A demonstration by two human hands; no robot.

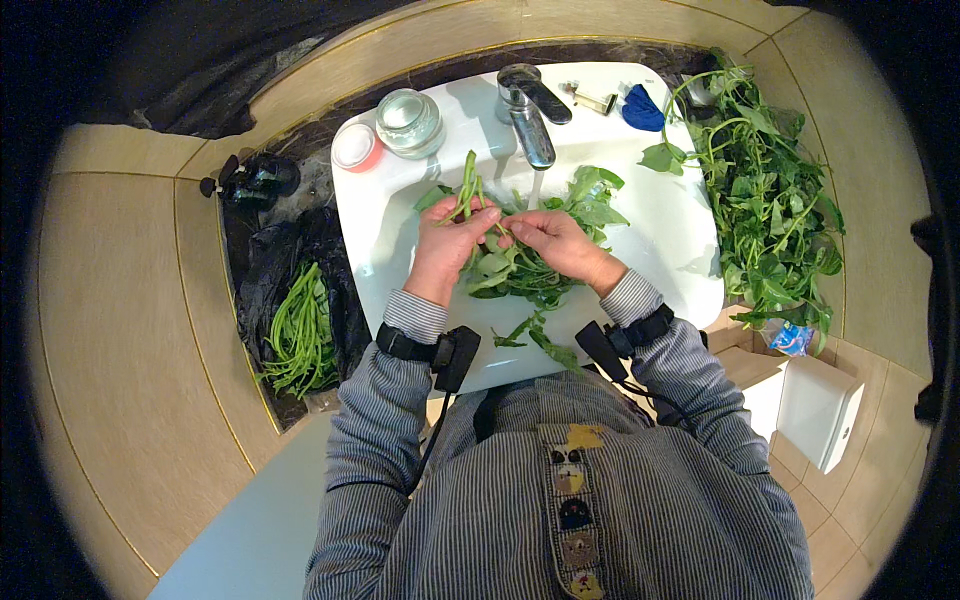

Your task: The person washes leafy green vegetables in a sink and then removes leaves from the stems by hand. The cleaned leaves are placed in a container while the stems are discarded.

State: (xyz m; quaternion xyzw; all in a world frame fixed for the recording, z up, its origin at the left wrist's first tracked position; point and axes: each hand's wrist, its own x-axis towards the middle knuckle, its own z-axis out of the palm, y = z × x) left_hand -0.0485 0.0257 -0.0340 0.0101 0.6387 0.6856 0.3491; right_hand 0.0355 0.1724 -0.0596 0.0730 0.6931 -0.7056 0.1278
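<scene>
Above a white washbasin, my left hand is closed on a few green stems that stick up past its fingers. My right hand meets it at the fingertips and pinches the thin end of a stem. Leafy greens lie in the basin under both hands. Water runs from a chrome faucet just behind them. Loose leaves rest on the basin's near slope.
Left of the basin, trimmed green stems lie on a black plastic bag. A glass jar, a pink-rimmed lid and a blue cloth-like item sit on the rim. Leafy vines pile up at the right.
</scene>
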